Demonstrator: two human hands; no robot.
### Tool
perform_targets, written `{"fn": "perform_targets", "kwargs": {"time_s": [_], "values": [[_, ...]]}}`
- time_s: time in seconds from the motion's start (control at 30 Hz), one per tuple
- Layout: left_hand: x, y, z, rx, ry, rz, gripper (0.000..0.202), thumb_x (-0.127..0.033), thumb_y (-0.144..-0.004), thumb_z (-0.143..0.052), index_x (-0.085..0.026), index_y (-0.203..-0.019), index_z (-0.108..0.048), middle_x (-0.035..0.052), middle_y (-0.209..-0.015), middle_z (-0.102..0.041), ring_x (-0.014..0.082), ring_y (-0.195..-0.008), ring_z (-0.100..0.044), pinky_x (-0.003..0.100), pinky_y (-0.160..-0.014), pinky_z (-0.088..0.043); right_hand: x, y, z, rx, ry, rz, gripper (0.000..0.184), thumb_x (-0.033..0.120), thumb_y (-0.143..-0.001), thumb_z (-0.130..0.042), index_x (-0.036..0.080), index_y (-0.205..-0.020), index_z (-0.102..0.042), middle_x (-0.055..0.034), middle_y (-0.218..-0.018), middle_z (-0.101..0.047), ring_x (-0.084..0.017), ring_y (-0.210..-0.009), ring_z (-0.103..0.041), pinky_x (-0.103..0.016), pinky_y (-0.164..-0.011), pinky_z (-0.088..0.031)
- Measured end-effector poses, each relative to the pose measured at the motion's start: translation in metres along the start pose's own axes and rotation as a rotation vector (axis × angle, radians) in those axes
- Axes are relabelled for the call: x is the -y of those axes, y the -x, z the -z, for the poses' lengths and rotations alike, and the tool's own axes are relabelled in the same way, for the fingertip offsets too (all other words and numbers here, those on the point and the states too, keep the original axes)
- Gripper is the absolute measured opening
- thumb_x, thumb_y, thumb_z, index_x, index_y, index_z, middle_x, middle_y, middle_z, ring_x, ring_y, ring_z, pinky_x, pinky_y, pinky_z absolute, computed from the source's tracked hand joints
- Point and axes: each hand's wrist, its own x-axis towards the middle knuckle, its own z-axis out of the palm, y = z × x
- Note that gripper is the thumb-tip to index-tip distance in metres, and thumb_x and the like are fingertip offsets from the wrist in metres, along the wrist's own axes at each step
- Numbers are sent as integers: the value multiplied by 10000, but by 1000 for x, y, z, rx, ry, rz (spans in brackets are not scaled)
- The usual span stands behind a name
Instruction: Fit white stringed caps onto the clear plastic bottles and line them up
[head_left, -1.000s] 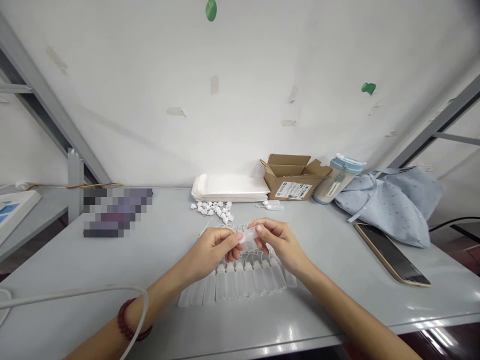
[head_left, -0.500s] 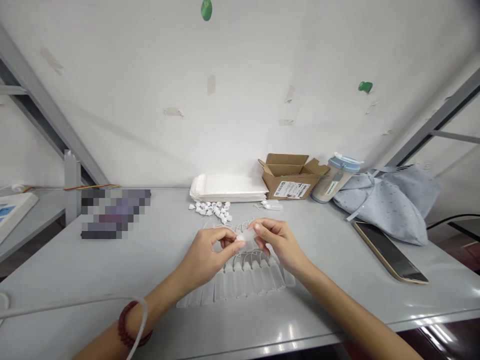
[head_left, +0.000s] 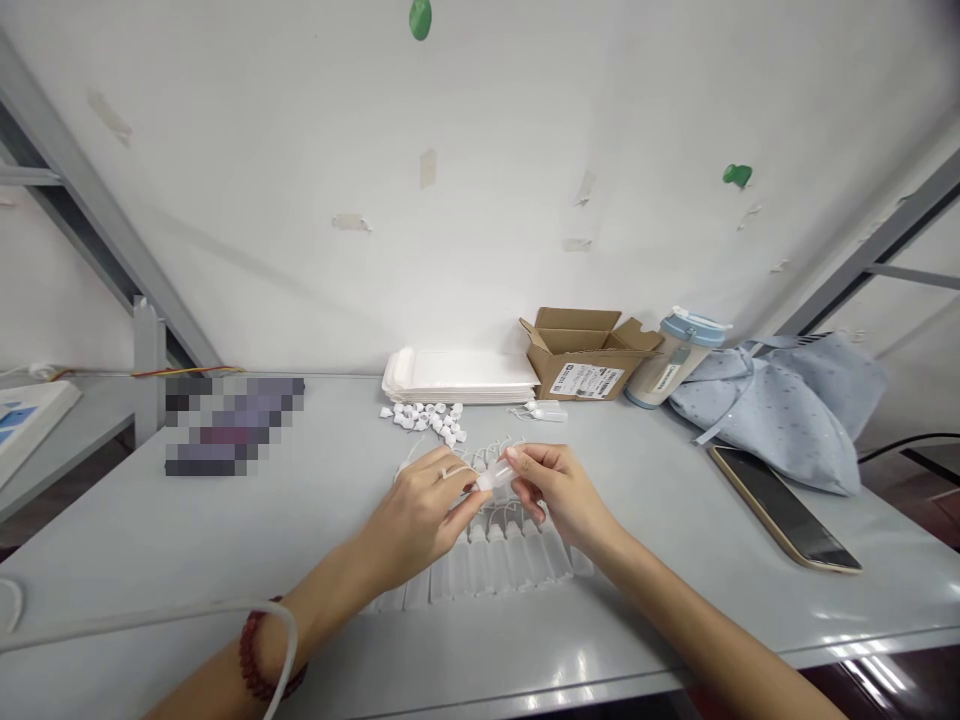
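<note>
A small translucent plastic bottle (head_left: 501, 473) is held tilted between my two hands above the table. My right hand (head_left: 559, 490) pinches its body near the far end. At the other end my left hand (head_left: 427, 510) grips the white cap (head_left: 484, 482), and a thin white string loop runs back over its fingers. Below lies a row of similar bottles (head_left: 499, 565) with white caps and string loops, lying side by side. Behind my hands, more of them are partly hidden. Loose white caps (head_left: 435, 418) form a small heap farther back.
Along the wall stand a stack of white padded envelopes (head_left: 465, 378), an open cardboard box (head_left: 577, 372) and a blue-lidded cup (head_left: 671, 360). To the right lie a light blue cloth bag (head_left: 787, 410) and a phone (head_left: 784, 510). A white cable (head_left: 187, 608) crosses my left forearm.
My left hand has turned over the cap so its back shows more, with the string loop visible over its fingers. My right hand keeps its pinch on the bottle.
</note>
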Motion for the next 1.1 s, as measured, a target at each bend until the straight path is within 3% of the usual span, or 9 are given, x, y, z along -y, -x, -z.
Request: {"fn": "perform_targets", "kwargs": {"time_s": [0.27,0.47,0.57,0.7,0.87,1.1], "values": [[5,2,-3,27,-10,23,145,-198,-887,-459,-162,-808,-575,47,-697,-591,164,-668,-494,275,-594,-403,-1,-1,0,-12,22,-17,411,471,-774,-601,163,-531,-477,72,-415,-401,-42,-305,-310,-205,-341,-227],[9,0,-5,85,69,159,114,-220,-867,-473,-180,-813,-566,31,-724,-586,165,-702,-515,277,-630,-414,1,-4,3,-46,80,17,403,487,-776,-590,162,-557,-496,54,-441,-446,-59,-346,-356,-215,-385,-286],[17,-1,-5,92,87,291,128,-195,-864,-444,-183,-837,-568,36,-795,-600,173,-762,-529,291,-679,-432,6,-10,15,-167,190,115,364,484,-782,-575,160,-621,-537,32,-491,-509,-78,-399,-415,-225,-432,-342],[33,0,-7,66,55,388,218,-177,-868,-383,-182,-943,-588,61,-941,-617,211,-902,-524,350,-785,-437,9,-23,44,-331,367,174,327,462,-781,-548,145,-849,-592,-11,-604,-593,-123,-493,-509,-236,-454,-389],[45,-1,-12,113,10,401,317,-192,-876,-353,-180,-1052,-617,66,-1010,-617,232,-985,-486,385,-865,-407,0,-36,74,-399,791,147,278,346,-795,-490,135,-933,-606,-45,-683,-629,-175,-609,-568,-284,-559,-424],[48,-7,-19,233,-37,507,366,-284,-895,-341,-222,-1099,-638,60,-895,-623,247,-922,-488,396,-832,-398,-10,-44,89,-424,969,93,217,215,-754,-553,127,-932,-642,-58,-715,-650,-199,-682,-567,-288,-627,-398]]}}
